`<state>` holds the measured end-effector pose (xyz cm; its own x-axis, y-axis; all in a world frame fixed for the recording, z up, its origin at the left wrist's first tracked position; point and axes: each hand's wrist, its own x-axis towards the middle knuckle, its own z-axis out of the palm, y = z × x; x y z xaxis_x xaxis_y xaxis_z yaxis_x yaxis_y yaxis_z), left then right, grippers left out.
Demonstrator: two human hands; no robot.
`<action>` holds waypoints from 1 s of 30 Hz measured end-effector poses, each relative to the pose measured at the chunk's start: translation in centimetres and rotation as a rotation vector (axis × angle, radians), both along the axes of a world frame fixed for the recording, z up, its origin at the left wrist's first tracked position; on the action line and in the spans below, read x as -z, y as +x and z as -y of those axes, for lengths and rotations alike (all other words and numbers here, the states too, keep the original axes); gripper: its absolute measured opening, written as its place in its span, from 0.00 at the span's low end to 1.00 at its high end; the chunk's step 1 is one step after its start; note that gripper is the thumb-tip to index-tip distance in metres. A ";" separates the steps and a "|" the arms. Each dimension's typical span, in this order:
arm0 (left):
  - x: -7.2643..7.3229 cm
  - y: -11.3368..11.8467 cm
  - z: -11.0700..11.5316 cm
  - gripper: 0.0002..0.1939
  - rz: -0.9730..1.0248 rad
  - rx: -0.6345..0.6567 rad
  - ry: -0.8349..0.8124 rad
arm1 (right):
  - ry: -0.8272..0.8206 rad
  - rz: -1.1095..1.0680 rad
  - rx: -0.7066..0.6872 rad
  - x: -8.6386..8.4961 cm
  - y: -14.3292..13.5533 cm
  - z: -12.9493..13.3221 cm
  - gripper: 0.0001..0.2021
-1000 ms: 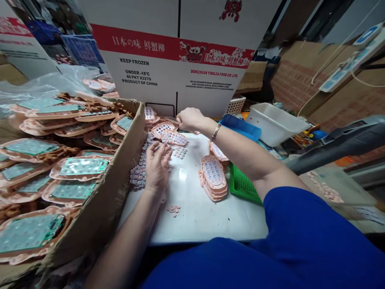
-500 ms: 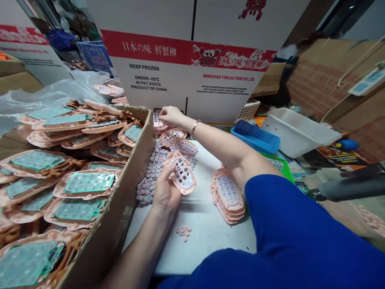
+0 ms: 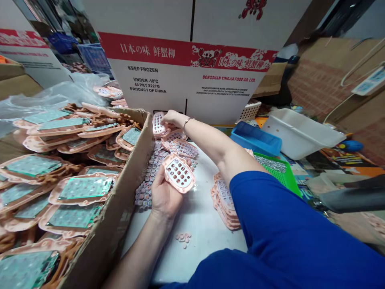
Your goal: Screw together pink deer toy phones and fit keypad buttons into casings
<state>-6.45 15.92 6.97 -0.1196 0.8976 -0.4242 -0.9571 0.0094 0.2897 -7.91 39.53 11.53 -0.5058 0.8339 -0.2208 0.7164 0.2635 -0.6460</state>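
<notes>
My left hand [image 3: 166, 200] holds a pink plastic shell [image 3: 179, 174] with a white panel full of holes, its thumb on the left edge. Farther back, my right hand [image 3: 172, 117] has its fingers closed at the edge of another holed pink shell [image 3: 157, 124], by the corner of the cardboard box; the fingertips are partly hidden. More loose shells [image 3: 182, 147] lie between my hands on a spread of small printed key pieces [image 3: 147, 192]. Beside my right upper arm stands a stack of shells [image 3: 221, 200] fitted with keys, partly covered by the sleeve.
At left, an open cardboard box [image 3: 111, 216] holds many shells with green circuit boards [image 3: 86, 188]. A white printed carton [image 3: 180, 86] stands behind. To the right are a blue tray [image 3: 255, 138], a white bin [image 3: 303, 130] and a green tray [image 3: 290, 176]. Small pink pieces [image 3: 184, 238] lie in front.
The shell in my left hand has turned to face up more squarely. My right hand has shifted slightly right, its shell tilting up, and the right elbow has come nearer and lower.
</notes>
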 end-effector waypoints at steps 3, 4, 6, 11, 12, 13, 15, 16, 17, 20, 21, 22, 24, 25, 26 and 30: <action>0.0 -0.3 0.2 0.27 0.015 0.019 0.049 | -0.028 -0.076 0.067 -0.2 2.8 0.2 0.05; 0.1 -0.4 0.3 0.28 0.010 0.014 0.057 | -0.033 -0.109 0.076 -0.4 3.8 0.3 0.04; 0.1 -0.5 0.3 0.28 0.000 -0.005 0.053 | -0.035 -0.192 0.069 -0.9 5.6 0.5 0.05; 0.1 -0.4 0.3 0.28 -0.013 -0.015 -0.039 | -0.047 -0.423 -0.093 -2.1 8.9 2.6 0.10; 0.1 -0.3 0.3 0.30 -0.016 -0.011 -0.048 | -0.086 -0.456 -0.187 -2.3 9.3 3.3 0.11; 0.2 -0.3 0.2 0.32 -0.017 -0.012 -0.047 | -0.138 -0.474 -0.303 -2.4 9.6 4.1 0.11; 0.3 -0.3 0.2 0.36 -0.012 -0.022 -0.016 | -0.268 -0.435 -0.559 -2.5 10.1 5.7 0.11; 0.3 -0.3 0.1 0.37 -0.010 -0.034 0.007 | -0.332 -0.381 -0.666 -2.5 10.2 6.4 0.12; 0.3 -0.3 0.1 0.36 -0.008 -0.050 0.030 | -0.383 -0.325 -0.750 -2.6 10.3 7.0 0.13; 0.3 -0.4 0.0 0.27 -0.006 -0.082 0.058 | -0.358 -0.219 -0.796 -2.6 9.7 7.2 0.15; 0.3 -0.5 0.0 0.24 -0.008 -0.088 0.054 | -0.249 -0.190 -0.740 -2.5 9.2 6.8 0.15; 0.3 -0.5 -0.1 0.23 -0.011 -0.091 0.051 | -0.101 -0.146 -0.660 -2.4 8.6 6.2 0.15; 0.3 -0.5 0.0 0.22 -0.027 -0.089 0.047 | 0.212 -0.018 -0.488 -2.0 6.8 4.6 0.16; 0.2 -0.5 0.0 0.22 -0.041 -0.088 0.046 | 0.316 0.044 -0.427 -1.7 5.8 3.7 0.17; 0.2 -0.5 0.0 0.22 -0.057 -0.085 0.041 | 0.378 0.092 -0.395 -1.4 4.7 2.9 0.17; 0.3 -0.3 0.2 0.24 -0.109 -0.042 0.024 | 0.441 0.231 -0.440 -0.2 1.1 0.8 0.24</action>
<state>-6.76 15.77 6.63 -0.2020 0.9004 -0.3854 -0.9192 -0.0385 0.3919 -6.81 38.72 11.70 -0.8001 0.5977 -0.0501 0.5891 0.7674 -0.2531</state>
